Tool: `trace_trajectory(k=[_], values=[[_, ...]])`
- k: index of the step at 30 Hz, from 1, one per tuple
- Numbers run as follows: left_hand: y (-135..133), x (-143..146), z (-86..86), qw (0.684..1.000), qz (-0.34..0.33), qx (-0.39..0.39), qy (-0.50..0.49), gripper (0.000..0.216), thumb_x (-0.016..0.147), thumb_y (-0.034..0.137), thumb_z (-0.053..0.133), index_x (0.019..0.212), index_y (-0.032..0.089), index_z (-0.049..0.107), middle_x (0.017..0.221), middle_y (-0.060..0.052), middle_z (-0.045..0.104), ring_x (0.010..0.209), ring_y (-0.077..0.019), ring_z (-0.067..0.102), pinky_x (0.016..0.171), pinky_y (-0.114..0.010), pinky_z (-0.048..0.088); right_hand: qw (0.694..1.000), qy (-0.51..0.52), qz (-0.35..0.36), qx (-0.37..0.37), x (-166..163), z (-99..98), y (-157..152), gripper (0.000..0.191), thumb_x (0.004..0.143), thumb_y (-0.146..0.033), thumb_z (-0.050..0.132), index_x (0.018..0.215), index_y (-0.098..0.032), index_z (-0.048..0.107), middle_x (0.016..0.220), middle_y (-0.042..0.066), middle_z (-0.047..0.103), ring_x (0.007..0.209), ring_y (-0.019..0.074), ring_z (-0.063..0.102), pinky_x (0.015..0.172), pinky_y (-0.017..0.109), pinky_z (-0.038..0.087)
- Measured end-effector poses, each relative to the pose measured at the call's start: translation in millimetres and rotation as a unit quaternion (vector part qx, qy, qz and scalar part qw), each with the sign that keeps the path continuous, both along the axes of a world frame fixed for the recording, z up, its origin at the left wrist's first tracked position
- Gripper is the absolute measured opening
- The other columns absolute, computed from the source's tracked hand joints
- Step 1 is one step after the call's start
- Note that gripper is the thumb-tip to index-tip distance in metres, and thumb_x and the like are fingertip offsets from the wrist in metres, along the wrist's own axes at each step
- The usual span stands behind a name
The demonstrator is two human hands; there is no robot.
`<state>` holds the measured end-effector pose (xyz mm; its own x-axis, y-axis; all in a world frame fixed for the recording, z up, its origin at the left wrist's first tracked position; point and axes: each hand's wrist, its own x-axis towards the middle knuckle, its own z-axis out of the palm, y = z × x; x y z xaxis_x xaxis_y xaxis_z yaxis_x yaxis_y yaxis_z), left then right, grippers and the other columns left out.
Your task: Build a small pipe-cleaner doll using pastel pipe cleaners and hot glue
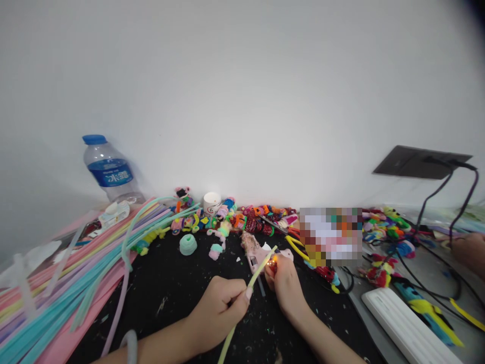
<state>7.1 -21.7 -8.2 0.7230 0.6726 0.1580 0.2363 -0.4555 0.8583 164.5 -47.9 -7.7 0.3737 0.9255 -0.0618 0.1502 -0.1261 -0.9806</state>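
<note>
My left hand [226,309] is closed around a pale yellow-green pipe cleaner [261,266]; its upper end slants up to the right and its lower end hangs past my wrist. Pinched in my right hand [285,283] is a lighter [271,268] with an orange glow at its top, close beside the pipe cleaner's upper part. Whether the flame touches the fuzz I cannot tell. Just behind my right hand lies a pink glue gun [253,251], partly hidden by it. A mint-green coiled piece [188,245] sits on the black mat [159,298], left of centre.
Bundles of coloured pipe cleaners [76,283] cover the left side near a water bottle [109,169]. Small fuzzy figures line the wall with a paper cup [212,203] and yellow-handled scissors [297,247]. To the right are cables, a white bar-shaped object [405,323] and another person's hand [470,254].
</note>
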Motion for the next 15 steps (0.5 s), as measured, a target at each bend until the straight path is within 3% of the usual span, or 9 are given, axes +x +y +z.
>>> trace_trajectory(k=[15], values=[[1.2,-0.3,0.5,1.000,0.005,0.007,0.003,0.039,0.086,0.024,0.035,0.049,0.018,0.027,0.044,0.007,0.024,0.041,-0.0062,0.028,0.044,-0.021,0.022,0.997,0.071,0.009,0.002,2.9,-13.3,2.7,0.045,0.088,-0.041,0.022,0.048,-0.023,0.028,0.041,-0.006,0.026,0.039,0.0090,0.020,0.039,0.025,0.015]])
